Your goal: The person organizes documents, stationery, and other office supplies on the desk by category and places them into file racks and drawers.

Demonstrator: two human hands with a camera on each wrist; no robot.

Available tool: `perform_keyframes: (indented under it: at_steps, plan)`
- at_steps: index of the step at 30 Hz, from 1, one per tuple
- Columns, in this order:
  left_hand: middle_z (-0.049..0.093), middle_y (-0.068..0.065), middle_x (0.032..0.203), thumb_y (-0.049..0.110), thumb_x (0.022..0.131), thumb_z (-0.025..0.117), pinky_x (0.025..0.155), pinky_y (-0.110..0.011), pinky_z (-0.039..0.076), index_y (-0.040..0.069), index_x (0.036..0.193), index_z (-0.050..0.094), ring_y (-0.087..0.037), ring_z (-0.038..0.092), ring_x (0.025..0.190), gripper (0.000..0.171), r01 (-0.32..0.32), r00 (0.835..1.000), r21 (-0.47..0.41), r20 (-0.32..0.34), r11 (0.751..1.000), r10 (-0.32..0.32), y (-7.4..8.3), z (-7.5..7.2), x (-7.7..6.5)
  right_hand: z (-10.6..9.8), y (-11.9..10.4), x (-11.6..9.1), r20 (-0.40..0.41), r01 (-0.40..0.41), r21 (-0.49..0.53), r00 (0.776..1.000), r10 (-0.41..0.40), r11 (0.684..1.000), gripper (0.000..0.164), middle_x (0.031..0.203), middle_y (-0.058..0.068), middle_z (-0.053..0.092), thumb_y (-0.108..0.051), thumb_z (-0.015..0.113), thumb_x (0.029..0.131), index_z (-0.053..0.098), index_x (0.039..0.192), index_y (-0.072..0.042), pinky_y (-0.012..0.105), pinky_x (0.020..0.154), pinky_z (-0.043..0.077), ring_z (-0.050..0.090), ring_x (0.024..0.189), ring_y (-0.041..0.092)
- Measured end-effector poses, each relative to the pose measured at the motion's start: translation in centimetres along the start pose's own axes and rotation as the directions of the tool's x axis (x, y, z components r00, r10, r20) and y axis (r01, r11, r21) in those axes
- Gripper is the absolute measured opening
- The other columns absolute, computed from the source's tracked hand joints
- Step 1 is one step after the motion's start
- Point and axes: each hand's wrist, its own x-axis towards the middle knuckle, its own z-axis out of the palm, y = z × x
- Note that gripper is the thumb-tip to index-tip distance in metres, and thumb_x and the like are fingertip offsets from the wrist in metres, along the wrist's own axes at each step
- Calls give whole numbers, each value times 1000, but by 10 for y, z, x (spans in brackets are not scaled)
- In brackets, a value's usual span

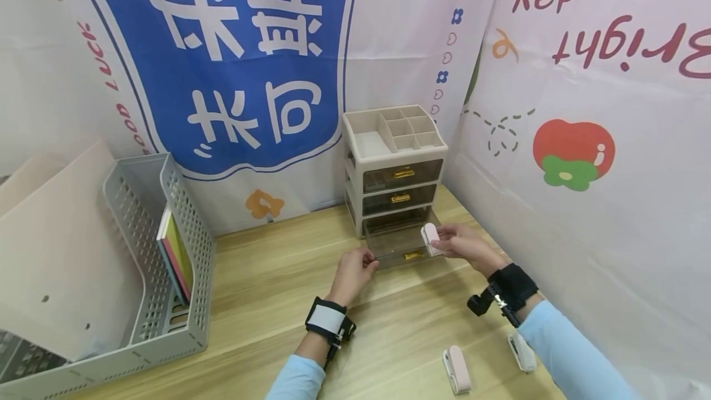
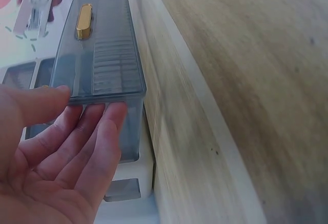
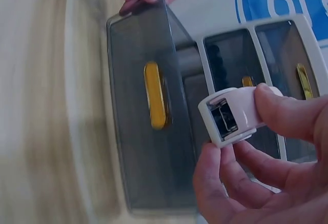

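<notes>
A white desktop organizer (image 1: 355, 162) stands against the back wall, its bottom drawer (image 1: 395, 259) pulled out. This drawer is see-through grey with a gold handle (image 3: 155, 96). My left hand (image 1: 352, 275) pinches the drawer's front left corner, thumb on the front edge and fingertips at the side, as the left wrist view shows. In my right hand (image 1: 465, 244) is a small pink and white stapler (image 3: 241, 111), held between thumb and fingers over the right side of the open drawer. The stapler's open end shows metal inside.
A pink stapler (image 1: 458, 369) and a white stapler (image 1: 522, 352) lie on the wooden table (image 1: 278, 289) near my right forearm. At the left stands a grey file rack (image 1: 202, 301) holding thin notebooks (image 1: 176, 258) and pale boards. Printed cloth walls close off the back and right.
</notes>
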Motion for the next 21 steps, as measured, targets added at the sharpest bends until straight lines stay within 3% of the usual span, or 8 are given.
perform_keyframes:
  at_steps: [4,6,15,18,21]
  plan:
    - [73,-7,83,8,91,71,66,-24,55,3,90,70,-15,68,74,5,-5,1000,-1,-2,1000,5,0,0,0,15,-11,14,19,3,-21,1000,-2,1000,58,127,29,60,-15,63,95,42,141,14,46,101,51,64,99,19]
    - [73,-8,83,8,90,71,67,-24,55,3,90,70,-15,68,75,5,-5,1000,-1,-5,1000,5,1,-1,0,23,-15,21,13,-11,-42,1000,12,999,57,124,25,62,-17,66,93,47,140,10,47,101,51,65,101,22]
    - [73,-7,83,7,89,72,68,-23,54,5,87,70,-15,68,75,4,-5,1000,3,-24,1000,5,0,0,0,54,-35,52,48,-11,-77,999,14,997,54,128,27,60,-17,67,93,50,134,14,40,97,55,65,108,29]
    - [73,-7,82,7,89,72,67,-22,53,5,86,70,-14,67,74,4,-11,1000,17,-21,1000,11,-1,-1,0,64,-37,60,52,-9,-120,999,15,993,51,122,26,63,-15,67,93,52,131,15,38,92,57,67,102,26]
    - [73,-7,82,7,89,72,65,-21,52,5,86,70,-13,66,73,4,-14,1000,20,-19,1000,14,-1,-1,0,74,-37,68,52,-10,-197,998,21,980,46,103,17,68,-16,69,92,58,126,14,30,79,57,65,84,18]
